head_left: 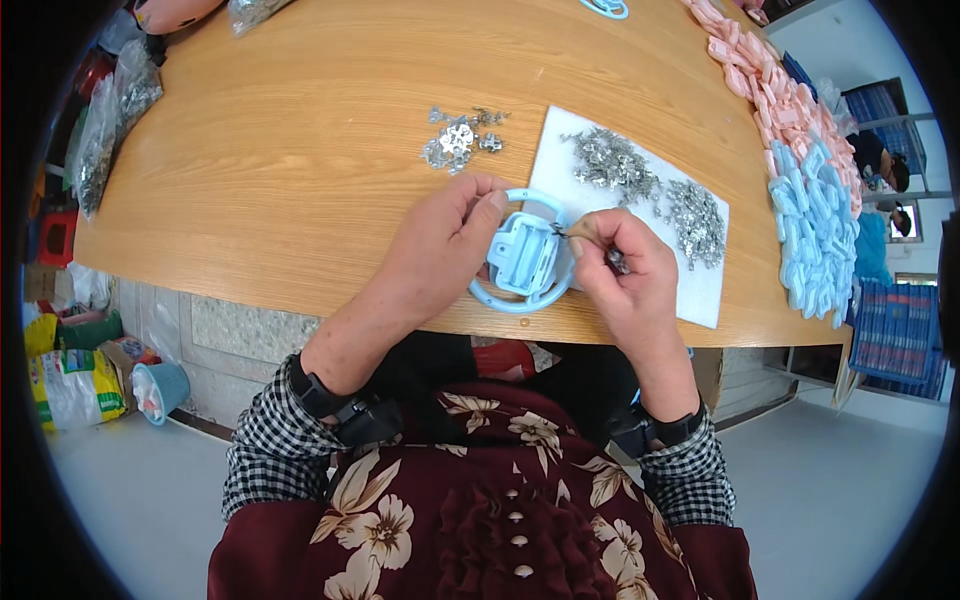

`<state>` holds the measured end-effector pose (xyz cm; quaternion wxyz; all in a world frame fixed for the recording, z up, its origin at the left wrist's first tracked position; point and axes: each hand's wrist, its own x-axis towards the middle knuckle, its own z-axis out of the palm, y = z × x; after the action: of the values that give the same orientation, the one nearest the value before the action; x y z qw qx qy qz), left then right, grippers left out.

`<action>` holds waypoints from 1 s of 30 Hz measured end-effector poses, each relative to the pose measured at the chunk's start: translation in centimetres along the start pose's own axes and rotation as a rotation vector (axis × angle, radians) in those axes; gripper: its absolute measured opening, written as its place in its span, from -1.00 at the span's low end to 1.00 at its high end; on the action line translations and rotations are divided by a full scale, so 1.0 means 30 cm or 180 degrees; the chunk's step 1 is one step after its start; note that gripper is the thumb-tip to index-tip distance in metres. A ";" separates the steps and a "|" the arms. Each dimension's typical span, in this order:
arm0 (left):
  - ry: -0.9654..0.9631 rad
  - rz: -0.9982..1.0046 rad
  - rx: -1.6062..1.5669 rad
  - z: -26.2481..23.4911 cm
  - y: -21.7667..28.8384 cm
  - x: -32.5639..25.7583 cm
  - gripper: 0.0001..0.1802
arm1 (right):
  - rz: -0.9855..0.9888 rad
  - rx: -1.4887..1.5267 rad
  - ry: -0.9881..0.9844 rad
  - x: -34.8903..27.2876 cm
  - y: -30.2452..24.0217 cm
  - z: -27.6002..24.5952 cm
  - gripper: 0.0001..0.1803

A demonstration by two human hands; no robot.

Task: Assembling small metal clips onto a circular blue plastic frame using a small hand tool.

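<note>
My left hand [450, 235] is closed on the rim of a light blue plastic toy steering wheel [512, 303], which has a hollow rectangular box in its middle. Close to the table's front edge, the wheel is held with its open side up. My right hand [630, 275] pinches a small dark metal piece [559, 231] at the right side of that box. More dark metal bits [617, 262] show among its curled fingers. Just beyond my hands lies a loose group of small silvery metal clips [458, 140]. What exactly the fingertips grip is partly hidden.
A white foam sheet [695, 290] at the right carries two heaps of small metal parts [612, 165]. Blue plastic parts [812, 235] and pink ones [765, 85] are piled along the right edge. Bags of metal parts [95, 150] lie at the far left of the wooden table [300, 130].
</note>
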<state>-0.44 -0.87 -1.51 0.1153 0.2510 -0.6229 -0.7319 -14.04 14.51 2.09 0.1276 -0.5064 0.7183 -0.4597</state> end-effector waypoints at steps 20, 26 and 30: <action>-0.0762 0.0573 -0.0344 -0.038 0.122 0.014 -0.49 | 0.0906 0.1195 -0.0819 -0.029 0.019 -0.127 -0.92; -0.1524 0.0207 0.1467 -0.023 0.200 0.034 -0.39 | 0.0814 0.0892 -0.0729 -0.010 -0.020 -0.163 -0.93; -0.1169 0.0043 0.0717 -0.014 0.072 0.041 -0.38 | 0.0616 0.0566 -0.0181 -0.007 0.005 -0.155 -0.92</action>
<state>-1.58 -2.26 0.27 -0.0240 0.1205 -0.7130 -0.6903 -17.06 17.15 4.44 0.2360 -0.4342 0.7163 -0.4926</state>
